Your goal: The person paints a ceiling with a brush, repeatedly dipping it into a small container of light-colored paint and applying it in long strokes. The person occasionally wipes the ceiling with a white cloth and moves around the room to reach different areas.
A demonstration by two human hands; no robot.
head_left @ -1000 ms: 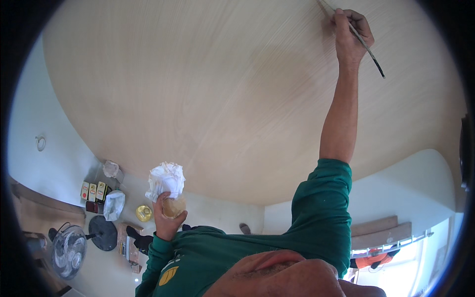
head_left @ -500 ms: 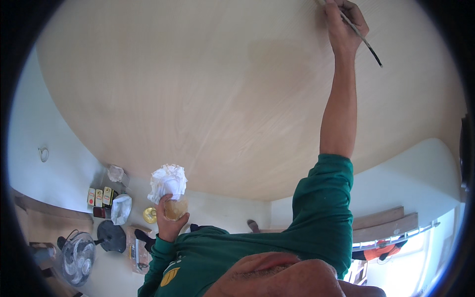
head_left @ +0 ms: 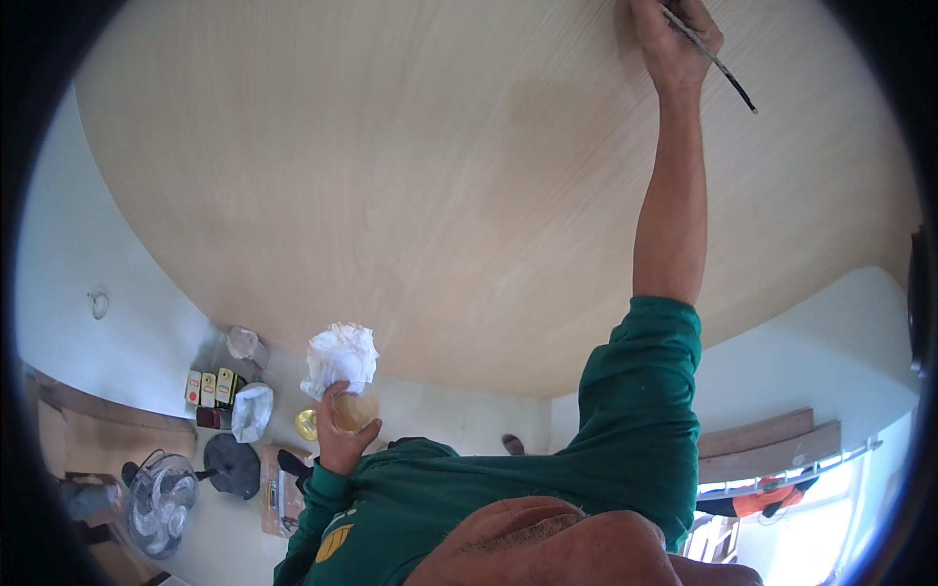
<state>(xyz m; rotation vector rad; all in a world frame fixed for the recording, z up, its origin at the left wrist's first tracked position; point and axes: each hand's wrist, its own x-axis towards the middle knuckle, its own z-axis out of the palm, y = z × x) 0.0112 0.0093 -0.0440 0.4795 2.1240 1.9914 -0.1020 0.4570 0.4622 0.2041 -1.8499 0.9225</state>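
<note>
Against wood-grain panel, right hand gripping brush, left hand clutching cup, perhaps tissue.

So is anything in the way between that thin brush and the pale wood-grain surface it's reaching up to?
Nothing visible. The right hand holds the thin dark-handled brush against the pale wood-grain surface; its tip is hidden behind the hand.

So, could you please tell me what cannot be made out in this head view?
- Brush: its bristle end is hidden behind the right hand and cut by the top edge.
- Small cup in the left hand: contents unclear, crumpled white cloth covers its top.
- Small cartons by the wall: too small to identify.
</note>
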